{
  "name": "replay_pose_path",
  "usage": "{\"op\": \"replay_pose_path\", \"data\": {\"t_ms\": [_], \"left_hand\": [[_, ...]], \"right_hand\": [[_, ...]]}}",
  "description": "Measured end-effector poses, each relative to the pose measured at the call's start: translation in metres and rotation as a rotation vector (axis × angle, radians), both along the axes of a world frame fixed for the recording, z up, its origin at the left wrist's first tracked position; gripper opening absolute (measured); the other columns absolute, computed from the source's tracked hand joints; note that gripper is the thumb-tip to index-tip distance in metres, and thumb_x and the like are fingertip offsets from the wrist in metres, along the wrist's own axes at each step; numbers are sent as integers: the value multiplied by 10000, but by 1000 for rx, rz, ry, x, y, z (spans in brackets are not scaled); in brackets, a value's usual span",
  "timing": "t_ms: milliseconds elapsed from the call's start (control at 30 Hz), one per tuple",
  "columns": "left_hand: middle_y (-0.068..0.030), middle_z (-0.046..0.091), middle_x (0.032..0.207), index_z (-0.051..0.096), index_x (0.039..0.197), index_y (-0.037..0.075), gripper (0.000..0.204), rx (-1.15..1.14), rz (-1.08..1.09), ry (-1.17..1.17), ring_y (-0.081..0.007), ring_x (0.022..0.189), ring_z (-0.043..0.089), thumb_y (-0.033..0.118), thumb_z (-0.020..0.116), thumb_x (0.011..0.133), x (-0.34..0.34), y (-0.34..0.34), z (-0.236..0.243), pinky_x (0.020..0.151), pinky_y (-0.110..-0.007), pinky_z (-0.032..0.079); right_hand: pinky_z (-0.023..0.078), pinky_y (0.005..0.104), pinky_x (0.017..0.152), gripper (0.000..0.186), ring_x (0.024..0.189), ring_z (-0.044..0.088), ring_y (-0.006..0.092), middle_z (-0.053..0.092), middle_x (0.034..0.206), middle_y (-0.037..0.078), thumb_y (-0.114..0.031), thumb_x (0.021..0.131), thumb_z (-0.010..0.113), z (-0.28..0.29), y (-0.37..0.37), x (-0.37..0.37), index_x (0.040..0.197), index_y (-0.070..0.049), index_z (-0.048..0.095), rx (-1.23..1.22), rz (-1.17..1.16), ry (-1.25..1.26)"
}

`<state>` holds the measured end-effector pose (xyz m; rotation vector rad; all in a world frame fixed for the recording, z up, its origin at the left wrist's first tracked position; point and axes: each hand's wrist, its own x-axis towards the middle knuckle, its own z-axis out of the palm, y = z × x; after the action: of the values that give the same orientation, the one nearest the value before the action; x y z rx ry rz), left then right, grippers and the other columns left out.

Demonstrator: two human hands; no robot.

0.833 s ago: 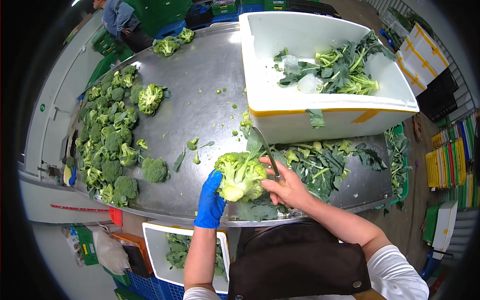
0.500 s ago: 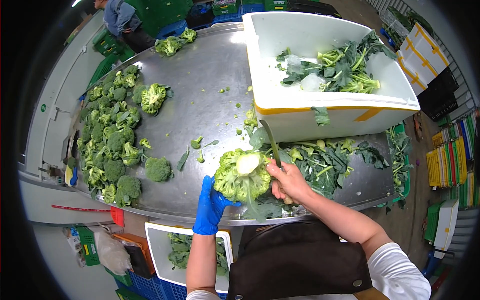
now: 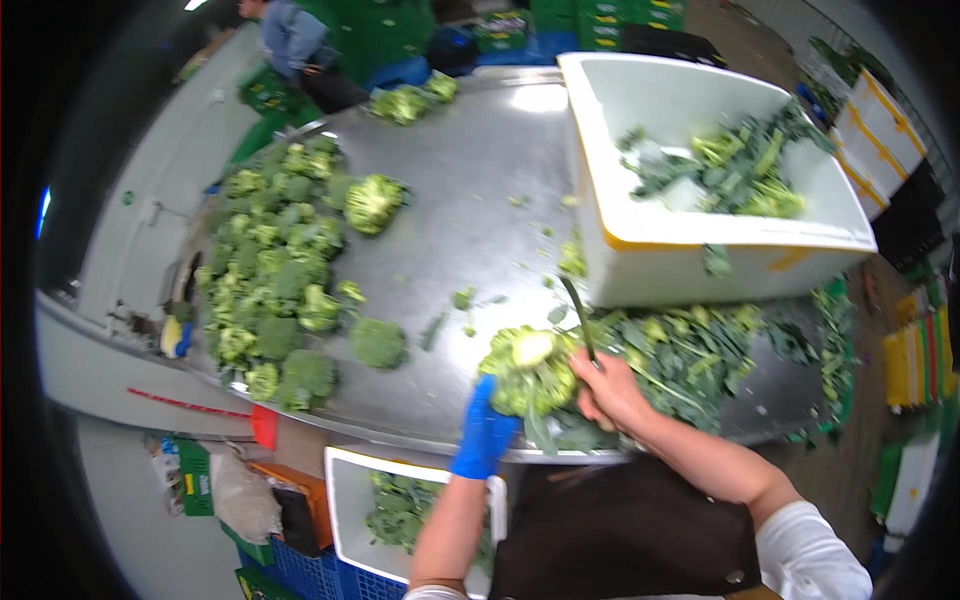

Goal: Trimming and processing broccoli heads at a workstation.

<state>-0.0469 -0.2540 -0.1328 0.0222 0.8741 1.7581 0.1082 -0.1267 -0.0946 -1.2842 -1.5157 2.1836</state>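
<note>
My left hand [image 3: 488,430], in a blue glove, is closed around a head of broccoli [image 3: 523,375] near the front edge of the metal table [image 3: 460,190]. The broccoli's pale cut stem faces up, and a leaf hangs from its near side. Bare, my right hand [image 3: 609,390] grips a knife [image 3: 577,315] whose dark curved blade points up and away. That hand is right beside the broccoli's right side; whether they touch I cannot tell. Cut leaves and stalks [image 3: 675,360] lie to the right of my right hand.
Many broccoli heads [image 3: 280,270] are heaped on the table's left side. A large white foam box [image 3: 720,270] holding leaves and ice stands at the back right. Below the front edge sits another white box [image 3: 345,510] with leaves. A person [image 3: 297,45] stands at the far left.
The whole view has swung, so the table and boxes appear farther right and slightly lower. Both hands still hold the broccoli and knife, with little change between them.
</note>
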Motion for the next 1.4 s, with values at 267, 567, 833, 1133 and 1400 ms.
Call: {"op": "replay_pose_path", "data": {"t_ms": [267, 567, 833, 1133, 1400], "left_hand": [[-131, 485, 1348, 442, 1348, 122, 587, 69, 319, -73, -328, 1202, 507, 487, 471, 889, -93, -11, -23, 948, -562, 455], [-78, 508, 1356, 488, 1336, 177, 523, 277, 803, 121, -327, 1225, 487, 448, 459, 889, -337, -34, 34, 969, -574, 434], [-65, 430, 1425, 421, 1388, 204, 620, 294, 999, 177, -321, 1318, 370, 556, 460, 879, -479, -29, 68, 1006, -621, 348], [-120, 457, 1389, 414, 1375, 80, 553, 173, 837, 531, -321, 1255, 450, 453, 420, 968, -493, -7, 50, 1025, -503, 374], [-150, 628, 1160, 543, 1256, 5, 380, -31, 166, 1107, -257, 1062, 618, 166, 556, 912, -258, 58, 29, 873, -360, 485]], "right_hand": [[342, 234, 362, 492, 432, 492, 65, 604, 661, 19, -306, 911, 599, -18, -1, 0, 1309, -37, 494, 149, 209, -11], [364, 214, 370, 299, 441, 524, 81, 680, 898, 110, -149, 917, 574, -44, 12, 33, 1153, 24, 516, -18, 13, -48], [371, 222, 365, 264, 439, 537, 89, 683, 918, 128, -118, 916, 566, -37, 21, 27, 1125, 35, 515, -55, -66, -129], [386, 221, 387, 280, 462, 550, 88, 683, 914, 101, -130, 908, 586, -42, 15, 5, 1129, 32, 526, -102, 5, -195], [398, 243, 461, 295, 498, 494, 70, 627, 805, 29, -237, 917, 613, -52, 3, 15, 1123, -29, 576, 100, -7, -160]]}}
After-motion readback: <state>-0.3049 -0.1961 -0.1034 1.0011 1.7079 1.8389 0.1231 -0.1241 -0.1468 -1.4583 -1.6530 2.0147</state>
